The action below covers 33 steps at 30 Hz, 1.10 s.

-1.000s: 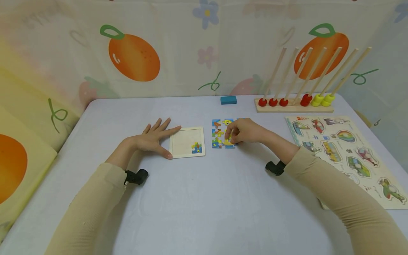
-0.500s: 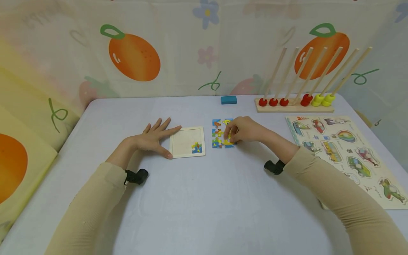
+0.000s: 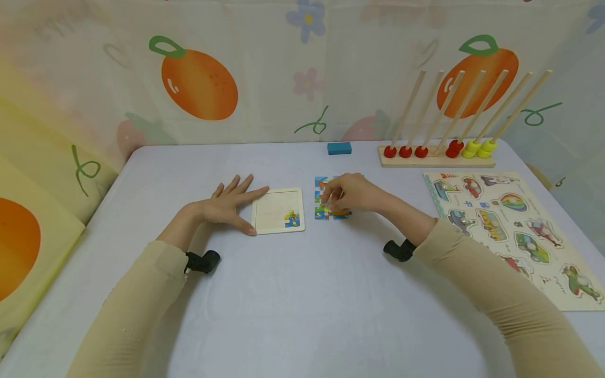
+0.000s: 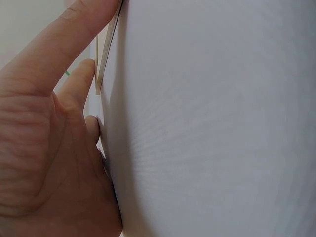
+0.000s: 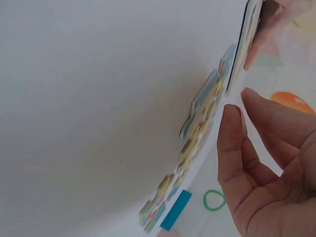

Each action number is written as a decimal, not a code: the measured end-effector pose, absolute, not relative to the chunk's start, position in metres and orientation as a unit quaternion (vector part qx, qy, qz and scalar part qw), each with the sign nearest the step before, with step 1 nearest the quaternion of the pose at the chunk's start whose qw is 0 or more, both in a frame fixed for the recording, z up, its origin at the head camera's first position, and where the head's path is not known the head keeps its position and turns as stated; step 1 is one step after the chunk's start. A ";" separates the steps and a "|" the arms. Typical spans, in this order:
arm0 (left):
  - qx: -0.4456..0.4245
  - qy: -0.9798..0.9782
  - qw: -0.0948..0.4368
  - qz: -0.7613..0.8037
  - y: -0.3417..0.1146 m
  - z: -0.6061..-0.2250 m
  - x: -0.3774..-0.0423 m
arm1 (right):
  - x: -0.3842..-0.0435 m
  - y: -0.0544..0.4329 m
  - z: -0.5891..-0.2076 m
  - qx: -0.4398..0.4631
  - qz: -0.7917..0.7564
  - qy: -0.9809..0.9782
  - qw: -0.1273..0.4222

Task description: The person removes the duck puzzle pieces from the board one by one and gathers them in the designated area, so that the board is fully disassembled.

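My left hand (image 3: 224, 206) is spread at the left side of a small square wooden puzzle tray (image 3: 276, 231), thumb and index finger touching its edge. In the left wrist view this hand (image 4: 44, 128) shows its palm beside the tray's edge (image 4: 106, 59). A joined bit of puzzle (image 3: 291, 219) lies in the tray's near right corner. My right hand (image 3: 352, 191) hovers over several loose puzzle pieces (image 3: 322, 212) just right of the tray, hiding some. In the right wrist view, nothing shows between the bent thumb and fingertips of this hand (image 5: 266, 153).
Behind the pieces lies a blue block (image 3: 339, 148). A wooden bead stand (image 3: 437, 160) with upright rods and red and yellow beads is at the back right. A large picture board (image 3: 510, 236) with vehicles lies under and beyond the right forearm.
My right hand has shifted a little to the left over the puzzle pieces. My left hand and the tray have stayed still.
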State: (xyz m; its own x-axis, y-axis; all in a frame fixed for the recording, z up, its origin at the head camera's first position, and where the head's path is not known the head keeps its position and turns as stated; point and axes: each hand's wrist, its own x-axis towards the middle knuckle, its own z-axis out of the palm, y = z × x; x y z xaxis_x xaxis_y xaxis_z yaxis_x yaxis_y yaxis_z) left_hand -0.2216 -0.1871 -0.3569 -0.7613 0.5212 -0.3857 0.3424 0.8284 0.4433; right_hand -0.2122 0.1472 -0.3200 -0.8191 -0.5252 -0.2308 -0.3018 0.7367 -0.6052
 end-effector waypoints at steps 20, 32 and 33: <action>0.231 0.923 0.254 0.172 -0.187 -0.356 -0.221 | -0.206 0.106 -0.327 -0.254 -0.314 0.892 0.201; 0.233 0.923 0.254 0.169 -0.187 -0.356 -0.222 | -0.205 0.089 -0.327 -0.270 -0.325 0.884 0.201; 0.234 0.923 0.253 0.169 -0.187 -0.356 -0.222 | -0.205 0.088 -0.328 -0.270 -0.321 0.885 0.200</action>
